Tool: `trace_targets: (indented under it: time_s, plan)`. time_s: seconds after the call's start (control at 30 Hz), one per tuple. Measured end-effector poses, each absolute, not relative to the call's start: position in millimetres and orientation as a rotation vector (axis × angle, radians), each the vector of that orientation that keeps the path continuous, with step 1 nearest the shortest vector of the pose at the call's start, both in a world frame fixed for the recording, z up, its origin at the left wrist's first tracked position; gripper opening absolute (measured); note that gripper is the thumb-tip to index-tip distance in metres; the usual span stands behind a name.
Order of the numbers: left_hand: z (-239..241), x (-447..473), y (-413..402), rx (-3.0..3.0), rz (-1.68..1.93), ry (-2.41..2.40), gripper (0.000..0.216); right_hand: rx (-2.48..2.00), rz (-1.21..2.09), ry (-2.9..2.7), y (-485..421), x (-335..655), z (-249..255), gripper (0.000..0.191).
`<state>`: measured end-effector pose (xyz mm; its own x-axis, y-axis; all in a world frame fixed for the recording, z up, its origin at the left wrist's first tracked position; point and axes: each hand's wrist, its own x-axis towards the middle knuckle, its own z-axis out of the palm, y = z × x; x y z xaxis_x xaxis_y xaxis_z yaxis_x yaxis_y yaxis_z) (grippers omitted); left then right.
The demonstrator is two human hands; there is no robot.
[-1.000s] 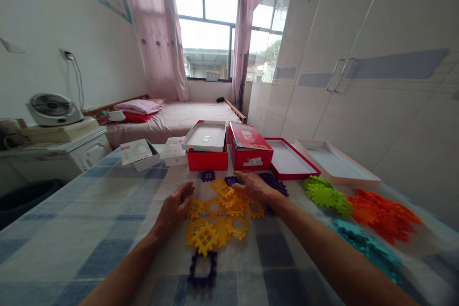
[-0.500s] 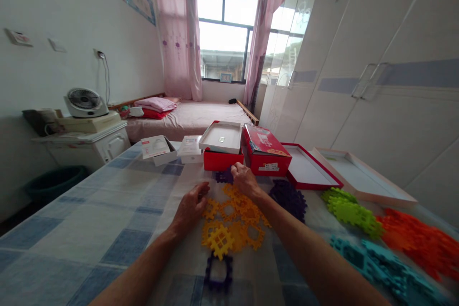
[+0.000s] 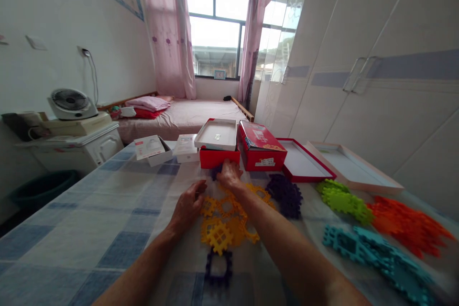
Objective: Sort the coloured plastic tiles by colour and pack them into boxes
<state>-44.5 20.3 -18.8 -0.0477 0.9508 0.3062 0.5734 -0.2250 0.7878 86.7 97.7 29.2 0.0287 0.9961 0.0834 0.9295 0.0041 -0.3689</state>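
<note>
Centrally, the right hand (image 3: 230, 175) partly covers a purple piece (image 3: 215, 172) before the red box (image 3: 218, 159); its grip cannot be told. Left hand (image 3: 188, 205): loosely curved, beside yellow pieces (image 3: 219, 236), partly hidden by the right forearm (image 3: 276, 229). Rightward: purple pile (image 3: 286, 196), green pieces (image 3: 346, 204).

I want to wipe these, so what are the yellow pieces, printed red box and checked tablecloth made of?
Yellow pieces: probably satin plastic, from their moulded teeth. Printed red box: likely smooth cardboard, given its flat panels. Checked tablecloth: matte, perhaps fabric from its woven-looking checks, possibly vinyl.
</note>
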Motion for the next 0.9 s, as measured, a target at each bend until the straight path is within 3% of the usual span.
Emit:
trace_targets:
  time_s: [0.07, 0.23, 0.43, 0.5, 0.63, 0.9]
  plan:
    - [-18, -45, 20, 1.814, 1.18, 1.619, 0.046, -1.943, 0.312, -1.993, 97, 90, 32, 0.047]
    - [-15, -44, 19, 1.793, 1.189, 1.622, 0.045, -1.757, 0.378, -2.142, 76, 106, 53, 0.024]
    - [-16, -44, 20, 1.779, 1.188, 1.629, 0.045, -1.39, 0.633, -2.457, -19, 148, 80, 0.016]
    - [-16, -44, 20, 1.783, 1.191, 1.623, 0.046, -1.377, 0.738, -2.521, -56, 157, 71, 0.017]
    - [-17, -44, 19, 1.814, 1.194, 1.59, 0.047, -1.453, 0.569, -2.458, -101, 153, 40, 0.015]
    - [-17, -48, 20, 1.843, 1.122, 1.607, 0.05, -1.332, 0.481, -2.359, -111, 133, 16, 0.014]
